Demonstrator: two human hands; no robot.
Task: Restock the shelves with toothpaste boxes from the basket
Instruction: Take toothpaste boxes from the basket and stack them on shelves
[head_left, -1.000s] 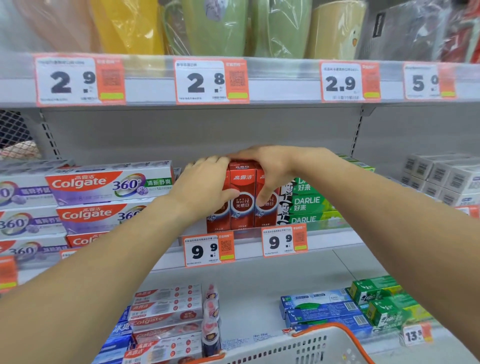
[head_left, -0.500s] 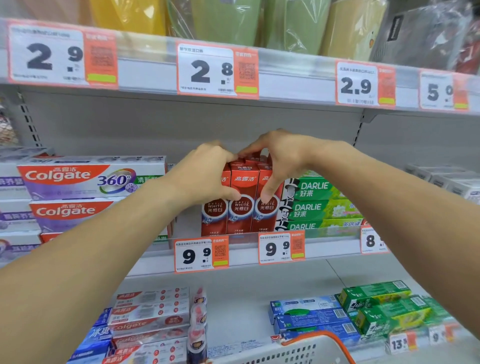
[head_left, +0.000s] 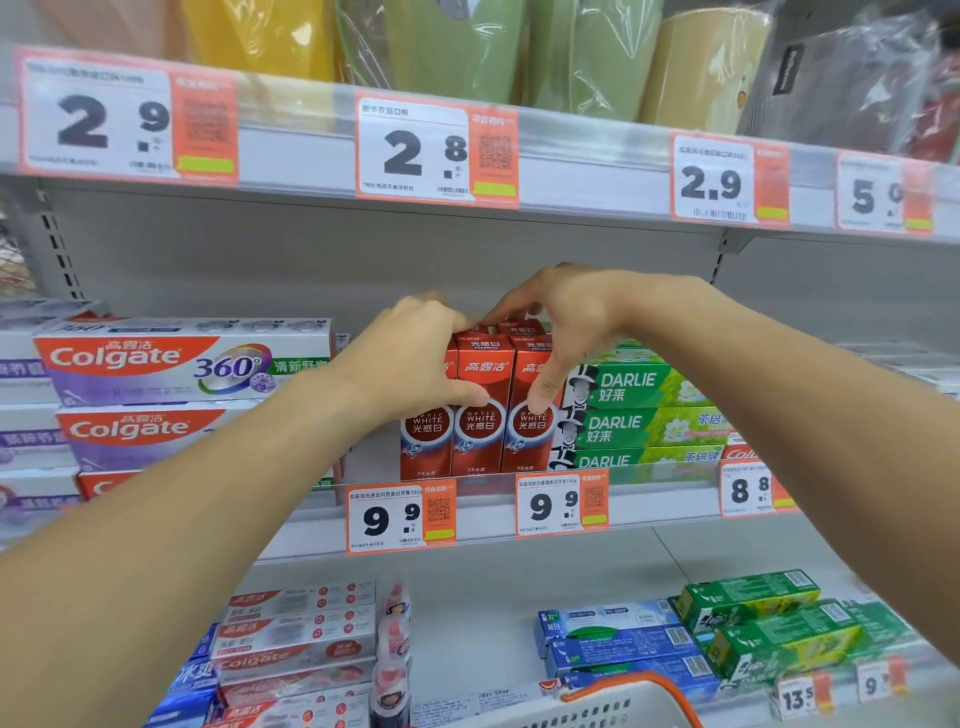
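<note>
Three red Optic White toothpaste boxes (head_left: 480, 415) stand upright side by side on the middle shelf (head_left: 483, 512), with more red boxes behind them. My left hand (head_left: 415, 358) wraps over the top left of the group, its thumb on the middle box's front. My right hand (head_left: 563, 325) arches over the top right, thumb pressed on the rightmost box's front. The white basket (head_left: 587, 701) with an orange rim shows only its top edge at the bottom.
White Colgate 360 boxes (head_left: 171, 364) are stacked to the left, green Darlie boxes (head_left: 644, 415) to the right. The lower shelf carries red-white, blue and green boxes (head_left: 763, 618). An upper shelf with price tags (head_left: 434, 150) hangs above my hands.
My hands have slid from covering the boxes' fronts up to their tops, uncovering the labels. The view has moved closer to the shelf.
</note>
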